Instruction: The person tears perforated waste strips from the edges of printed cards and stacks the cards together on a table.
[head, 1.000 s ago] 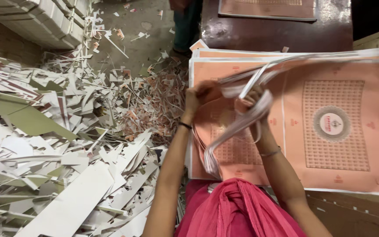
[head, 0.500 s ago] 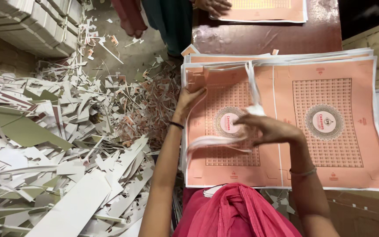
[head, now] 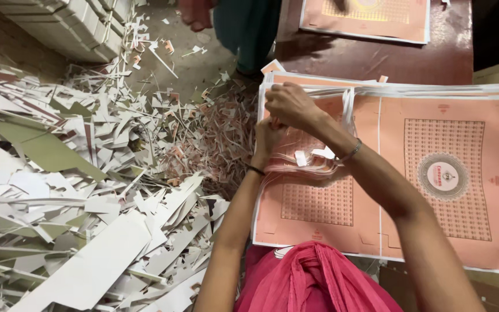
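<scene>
Left hand (head: 270,138): closed on a bundle of paper strips (head: 307,162), at 9 o'clock of the sheet stack.
Right hand (head: 290,104): fingers pinched on the same strips, just above the left hand, touching it.
Paper strips: pink and white trimmings, curled, resting over the left part of the top sheet.
Sheet stack (head: 446,173): large pink printed sheets, flat on the bench (head: 376,60).
Scrap heap (head: 88,190): white offcuts on the floor, at 9 o'clock.
Second sheet (head: 371,17): at 12 o'clock on the bench.
</scene>
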